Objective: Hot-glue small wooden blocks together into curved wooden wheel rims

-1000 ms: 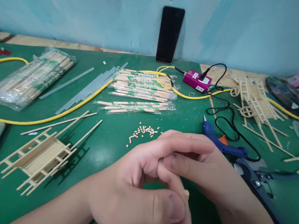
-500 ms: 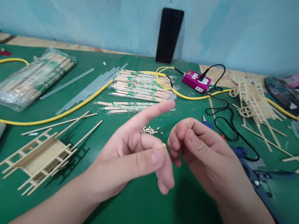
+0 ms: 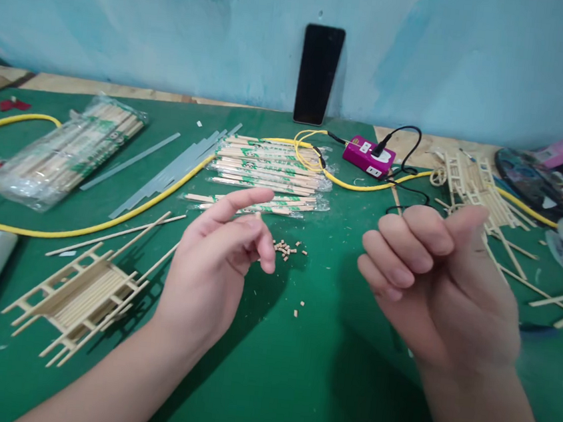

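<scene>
My left hand (image 3: 216, 258) is raised over the table with its index finger stretched out. Its thumb presses toward the curled middle finger, and the pale end of a small wooden piece (image 3: 258, 216) peeks out at the thumb tip. To the right, my right hand (image 3: 420, 279) hovers with its fingers curled in and its thumb raised; nothing shows in it. A pile of tiny cut wooden pieces (image 3: 285, 248) lies beyond my left hand, with two loose ones nearer. Left of that hand rests a small cart frame of wooden sticks (image 3: 83, 301).
Wrapped chopsticks (image 3: 271, 166) and clear glue sticks (image 3: 175, 166) lie behind. A bulky chopstick pack (image 3: 67, 148) is at left. A yellow cable (image 3: 123, 226) crosses the table toward a purple power socket (image 3: 367, 157). A phone (image 3: 318, 74) leans on the wall. More stick frames (image 3: 480, 185) stand right.
My hands have moved apart, the left one leftward and the right one rightward and turned with its thumb up. Two loose wooden pieces now show on the table between them.
</scene>
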A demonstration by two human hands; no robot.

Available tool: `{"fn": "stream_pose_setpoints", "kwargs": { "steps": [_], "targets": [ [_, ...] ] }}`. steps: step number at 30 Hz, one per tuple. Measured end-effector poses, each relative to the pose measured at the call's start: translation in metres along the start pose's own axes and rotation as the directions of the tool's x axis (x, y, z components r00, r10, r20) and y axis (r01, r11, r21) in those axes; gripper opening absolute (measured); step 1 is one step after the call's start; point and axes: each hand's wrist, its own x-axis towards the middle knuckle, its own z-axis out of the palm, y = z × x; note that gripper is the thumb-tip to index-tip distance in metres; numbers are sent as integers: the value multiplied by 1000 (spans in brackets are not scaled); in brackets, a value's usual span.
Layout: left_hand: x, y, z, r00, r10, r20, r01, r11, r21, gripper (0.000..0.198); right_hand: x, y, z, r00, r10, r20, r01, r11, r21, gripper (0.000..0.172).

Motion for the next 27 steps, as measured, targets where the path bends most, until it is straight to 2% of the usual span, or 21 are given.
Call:
{"fn": "stream_pose_setpoints", "kwargs": {
  "steps": [3,6,10,13,15,17,18,19,21,22,23,24,25,27],
  "targets": [
    [3,2,-1,998,16,-67,-18,999,-34,25,1,-4,-1,1000,3,10,-3,999,38,50],
    [4,2,0,997,16,-73,-19,999,-36,21,1,-3,-2,1000,6,22,-7,998,59,51],
    [0,-2,1,999,-33,-14,33,999,-15,17,1,3,-3,1000,0,1,0,998,56,39],
    [-2,-3,2,997,-67,40,67,998,-12,15,2,8,-6,1000,9,28,-10,999,34,25],
    [-3,-4,1,994,-83,74,85,996,-17,15,1,10,-9,997,11,72,-10,1000,-11,17],
    [-4,-4,1,990,-96,105,99,995,-25,14,-2,9,-13,985,28,169,-18,998,-61,12],
    [-4,-4,1,988,-98,119,102,994,-29,14,-5,8,-14,965,58,255,-36,995,-90,10],
    [-4,-4,1,987,-98,129,103,994,-31,14,-9,7,-14,924,111,366,-69,989,-127,9],
    [-5,-5,2,986,-91,138,96,995,-32,12,-16,3,-14,783,235,576,-128,967,-220,27],
    [-5,-4,2,986,-87,139,92,995,-32,12,-19,1,-13,712,292,639,-143,951,-274,39],
    [-6,-4,2,986,-84,141,90,995,-32,12,-20,-1,-13,691,316,650,-136,940,-312,48],
    [-6,-4,2,986,-83,142,89,995,-34,13,-21,-2,-13,700,311,643,-108,936,-335,49],
    [-6,-4,2,986,-81,146,87,995,-39,14,-20,-2,-13,754,317,575,-101,921,-375,41],
    [-6,-4,2,986,-82,147,89,995,-43,13,-14,0,-16,859,227,459,-55,932,-360,9]
  ]
}}
